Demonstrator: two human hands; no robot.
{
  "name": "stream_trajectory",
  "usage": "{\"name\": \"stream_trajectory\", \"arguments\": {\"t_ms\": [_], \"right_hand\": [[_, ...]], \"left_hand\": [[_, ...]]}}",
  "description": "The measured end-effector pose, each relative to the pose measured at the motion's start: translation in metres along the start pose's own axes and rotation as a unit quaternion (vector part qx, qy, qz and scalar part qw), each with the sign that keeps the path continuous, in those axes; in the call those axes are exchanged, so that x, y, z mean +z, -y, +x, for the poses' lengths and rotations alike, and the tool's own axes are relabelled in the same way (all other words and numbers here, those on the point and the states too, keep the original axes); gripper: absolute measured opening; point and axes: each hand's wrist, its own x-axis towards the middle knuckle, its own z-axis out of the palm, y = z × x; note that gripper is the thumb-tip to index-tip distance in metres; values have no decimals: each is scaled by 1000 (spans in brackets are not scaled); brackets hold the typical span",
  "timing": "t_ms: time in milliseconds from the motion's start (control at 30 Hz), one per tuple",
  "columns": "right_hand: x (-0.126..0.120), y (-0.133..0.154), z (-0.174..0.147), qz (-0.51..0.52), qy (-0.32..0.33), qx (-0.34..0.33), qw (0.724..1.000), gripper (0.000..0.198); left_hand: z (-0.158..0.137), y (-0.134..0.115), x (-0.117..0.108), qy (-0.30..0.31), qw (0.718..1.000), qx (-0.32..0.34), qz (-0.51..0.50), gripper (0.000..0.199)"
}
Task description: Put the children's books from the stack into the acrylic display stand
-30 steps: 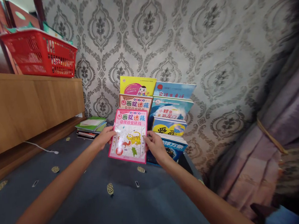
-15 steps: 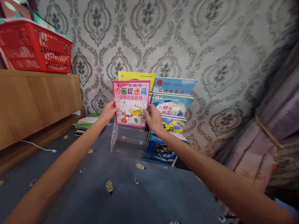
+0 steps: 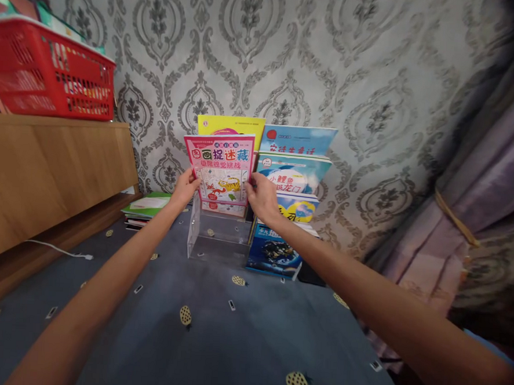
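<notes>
Between my two hands stands a pink picture book [image 3: 221, 167] with a tiger drawing on its cover. My left hand [image 3: 184, 189] pinches its left edge, and my right hand [image 3: 262, 198] grips the right edge. The book is at a clear acrylic stepped rack [image 3: 219, 245], in front of a yellow book [image 3: 230, 124]. Under its lower edge a strip of another cover shows in the rack. To the right, several books fill the other column: a light blue one [image 3: 299, 138], a carp story book [image 3: 293, 170] and a dark blue one [image 3: 275, 251] at the front.
On the left, a red plastic basket [image 3: 51, 69] sits on a wooden cabinet [image 3: 57, 180]. A stack of books [image 3: 147, 204] and a white cable [image 3: 62, 250] lie near it. Patterned wallpaper is behind the rack; a tied purple curtain [image 3: 451, 222] hangs at right. Dark cloth [image 3: 213, 341] covers the surface.
The pink book has tilted and risen slightly off the rack's row, showing part of a similar cover below it. Both hands keep hold of it. The view has shifted a little.
</notes>
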Motion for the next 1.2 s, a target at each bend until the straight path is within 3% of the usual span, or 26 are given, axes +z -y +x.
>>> {"name": "stream_trajectory", "arguments": {"t_ms": [133, 233, 433, 567, 800, 1000, 1200], "right_hand": [[2, -2, 2, -10, 2, -5, 1000, 18], [3, -1, 1, -6, -23, -18, 1000, 25], [2, 6, -14, 9, -52, -58, 997, 56], [3, 10, -29, -4, -57, -84, 995, 70], [10, 10, -45, 1, -19, -108, 994, 65], [10, 6, -46, 7, 7, -85, 996, 64], [14, 4, -44, 16, 35, -69, 997, 63]], "left_hand": [[0, 10, 0, 7, 1000, 25, 13, 31], [-2, 15, -2, -2, 996, 38, 82, 27], [-12, 18, -3, -24, 956, 53, 286, 11], [-17, 17, 3, -28, 944, 55, 325, 14], [-17, 18, 9, -53, 939, 72, 332, 25], [-11, 17, 4, -33, 931, 69, 356, 7], [-2, 16, 1, -24, 922, 28, 385, 9]]}}
